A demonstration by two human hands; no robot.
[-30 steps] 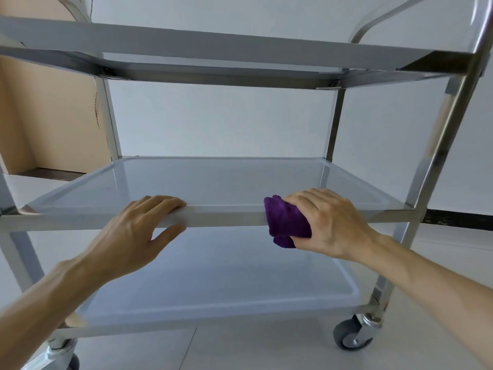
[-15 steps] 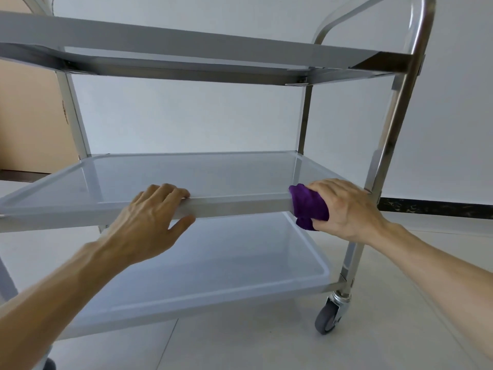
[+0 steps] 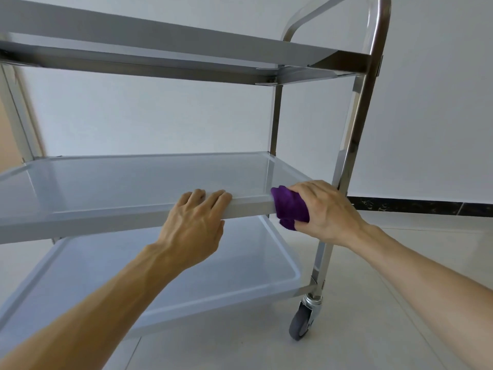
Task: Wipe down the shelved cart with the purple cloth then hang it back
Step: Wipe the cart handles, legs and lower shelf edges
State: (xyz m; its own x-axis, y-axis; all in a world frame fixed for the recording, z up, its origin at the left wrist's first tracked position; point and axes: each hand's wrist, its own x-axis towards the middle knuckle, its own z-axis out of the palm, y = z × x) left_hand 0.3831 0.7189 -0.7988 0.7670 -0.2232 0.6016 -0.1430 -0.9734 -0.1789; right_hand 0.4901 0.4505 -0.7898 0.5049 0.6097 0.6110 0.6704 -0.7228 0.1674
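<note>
Head view. Cart, three shelves. Left hand: fingers hooked over the middle shelf's front edge, probably steadying the wheeled frame. Right hand: gripping the bunched purple cloth, pressed on that edge's right corner, wiping.

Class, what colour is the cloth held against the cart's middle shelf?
Purple: the cloth in the right hand, clearest in the head view.
</note>
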